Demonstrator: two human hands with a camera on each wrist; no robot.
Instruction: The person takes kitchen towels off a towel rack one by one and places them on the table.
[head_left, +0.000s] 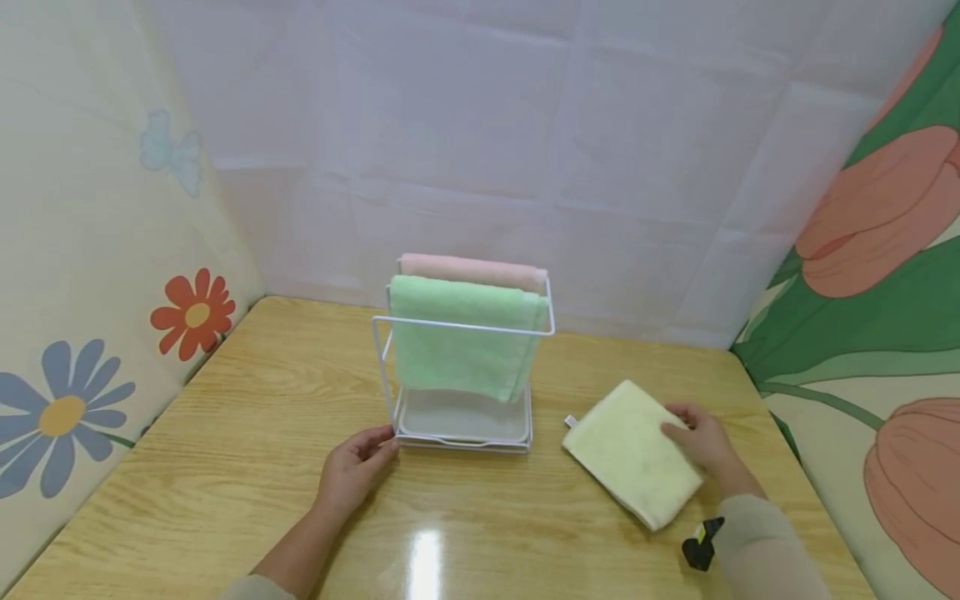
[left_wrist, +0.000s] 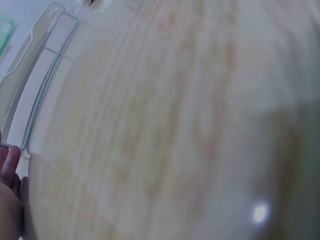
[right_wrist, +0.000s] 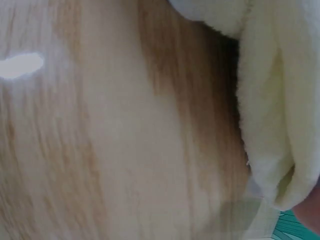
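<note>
A white wire rack point(head_left: 462, 327) with a pale tray point(head_left: 461, 417) in its base stands mid-table. A folded pink towel point(head_left: 472, 268) hangs over its back bar, and a green towel point(head_left: 461, 337) hangs in front of it. My left hand point(head_left: 354, 471) pinches the rack's front left bottom corner between thumb and fingers. In the left wrist view, the fingertips point(left_wrist: 11, 162) meet the rack's wire corner. To the right of the rack is a folded pale yellow towel point(head_left: 633, 454) with a small white tag. My right hand point(head_left: 701, 442) grips its right edge, thumb on top.
The wooden table point(head_left: 300, 358) reflects a bright light near its front. A white sheet point(head_left: 465, 125) hangs behind it, with flower-patterned cloths point(head_left: 877, 333) at both sides. A small black object point(head_left: 701, 546) with a yellow mark is beside the right sleeve.
</note>
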